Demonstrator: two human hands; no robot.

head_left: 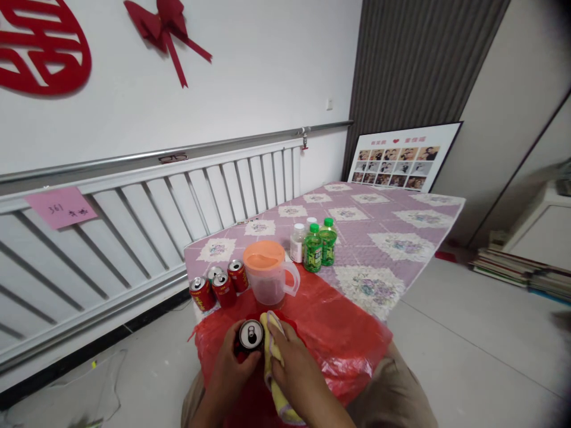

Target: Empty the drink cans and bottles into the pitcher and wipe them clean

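An opened can, seen from above, is upright in my left hand, whose fingers and thumb wrap round its side. My right hand grips a yellow cloth close against the can's right side. Beneath both hands lies a red plastic sheet, spread over the table edge and my lap. Just beyond the can stands a clear pitcher with an orange lid. Several cans, mostly red, are grouped to the left of the pitcher.
Two green bottles and two white-capped bottles stand right of the pitcher on the flowered tablecloth. A white radiator runs along the wall on the left. Stacked books lie on the floor at the right.
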